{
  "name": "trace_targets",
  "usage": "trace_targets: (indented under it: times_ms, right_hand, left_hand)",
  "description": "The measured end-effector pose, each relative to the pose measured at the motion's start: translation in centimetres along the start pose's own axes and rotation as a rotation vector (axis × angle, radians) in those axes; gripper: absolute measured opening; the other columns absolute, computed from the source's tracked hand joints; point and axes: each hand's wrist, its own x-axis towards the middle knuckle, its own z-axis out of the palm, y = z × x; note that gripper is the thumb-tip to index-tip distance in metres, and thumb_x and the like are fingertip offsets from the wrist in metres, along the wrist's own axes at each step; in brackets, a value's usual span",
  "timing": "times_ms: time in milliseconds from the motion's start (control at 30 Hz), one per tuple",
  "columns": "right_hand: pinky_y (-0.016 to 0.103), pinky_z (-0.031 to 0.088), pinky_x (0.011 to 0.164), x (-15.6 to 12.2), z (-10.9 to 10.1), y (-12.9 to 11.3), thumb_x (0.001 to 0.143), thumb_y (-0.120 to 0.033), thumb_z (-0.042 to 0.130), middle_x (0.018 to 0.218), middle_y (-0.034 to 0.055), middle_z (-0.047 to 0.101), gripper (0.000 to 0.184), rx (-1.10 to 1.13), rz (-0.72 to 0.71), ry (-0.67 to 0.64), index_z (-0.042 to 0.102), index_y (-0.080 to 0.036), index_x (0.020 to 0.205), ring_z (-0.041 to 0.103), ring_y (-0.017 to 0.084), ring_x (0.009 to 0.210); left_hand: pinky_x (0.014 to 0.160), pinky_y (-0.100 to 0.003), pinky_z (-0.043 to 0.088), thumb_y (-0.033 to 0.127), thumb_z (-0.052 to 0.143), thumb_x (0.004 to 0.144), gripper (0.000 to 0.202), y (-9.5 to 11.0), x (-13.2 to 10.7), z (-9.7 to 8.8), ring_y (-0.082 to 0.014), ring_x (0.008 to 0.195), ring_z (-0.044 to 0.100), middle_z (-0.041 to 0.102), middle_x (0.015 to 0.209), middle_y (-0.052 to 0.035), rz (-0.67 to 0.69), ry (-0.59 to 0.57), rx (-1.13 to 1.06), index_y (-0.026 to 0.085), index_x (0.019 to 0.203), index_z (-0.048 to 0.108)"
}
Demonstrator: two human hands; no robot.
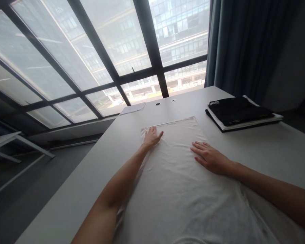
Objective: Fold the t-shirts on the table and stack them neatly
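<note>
A white garment [178, 183] lies spread flat on the white table [269, 149], reaching from the near edge to about the middle. My left hand [151, 137] rests open, palm down, on the garment's far left corner. Flat on the cloth to the right of centre lies my right hand [210, 157], open with its fingers stretched toward the left. Neither hand grips anything.
A stack of folded black and white clothes [240, 113] sits at the table's far right. A white sheet of paper [133, 108] lies near the far edge, by two round cable holes [158, 104]. Large windows stand beyond; a curtain [239, 47] hangs at right. Another table [5, 140] is at left.
</note>
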Motion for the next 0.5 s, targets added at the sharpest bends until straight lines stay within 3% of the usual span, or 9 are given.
trace_targets:
  times_ms: [67,200,267,333,500]
  right_hand:
    - [0.052,0.026,0.124,0.0,0.1,0.1,0.102,-0.041,0.043,0.161,0.0124,0.04,0.052,-0.002,-0.006,0.003,0.053,-0.022,0.149,0.034,0.029,0.151]
    - [0.051,0.026,0.124,0.0,0.2,0.3,0.102,-0.041,0.044,0.161,0.0122,0.041,0.052,-0.01,-0.019,0.004,0.052,-0.022,0.15,0.033,0.029,0.151]
    - [0.05,0.025,0.124,0.0,0.3,0.4,0.102,-0.041,0.044,0.161,0.012,0.041,0.052,-0.012,-0.019,0.008,0.052,-0.022,0.15,0.033,0.029,0.151]
    - [0.051,0.025,0.124,0.0,0.4,0.5,0.102,-0.041,0.044,0.161,0.012,0.041,0.052,-0.011,-0.018,0.013,0.052,-0.022,0.15,0.034,0.029,0.151]
    - [0.051,0.026,0.124,0.1,0.4,0.4,0.102,-0.04,0.045,0.161,0.0137,0.04,0.052,-0.014,-0.023,0.006,0.052,-0.02,0.149,0.034,0.03,0.151]
  left_hand:
    - [0.124,-0.055,0.02,0.07,0.028,0.098,0.084,1.1,0.4,0.4,-0.0335,0.156,0.02,0.024,0.167,-0.0195,0.003,-0.039,-0.004,0.012,0.159,0.031]
    - [0.124,-0.056,0.017,0.066,0.022,0.1,0.08,2.9,0.9,1.0,-0.0323,0.157,0.016,0.021,0.169,-0.0171,-0.005,0.027,-0.013,0.014,0.161,0.029]
    - [0.124,-0.058,0.017,0.068,0.024,0.1,0.08,3.6,1.1,1.0,-0.033,0.157,0.016,0.02,0.169,-0.0154,0.024,-0.012,-0.027,0.017,0.16,0.03]
    - [0.123,-0.06,0.017,0.069,0.025,0.099,0.08,4.0,1.3,1.0,-0.0335,0.156,0.017,0.021,0.169,-0.0154,0.04,-0.058,-0.044,0.018,0.16,0.031]
    - [0.122,-0.062,0.018,0.067,0.026,0.1,0.076,4.5,1.3,0.2,-0.0339,0.156,0.018,0.022,0.169,-0.0142,0.039,-0.05,-0.032,0.02,0.16,0.032]
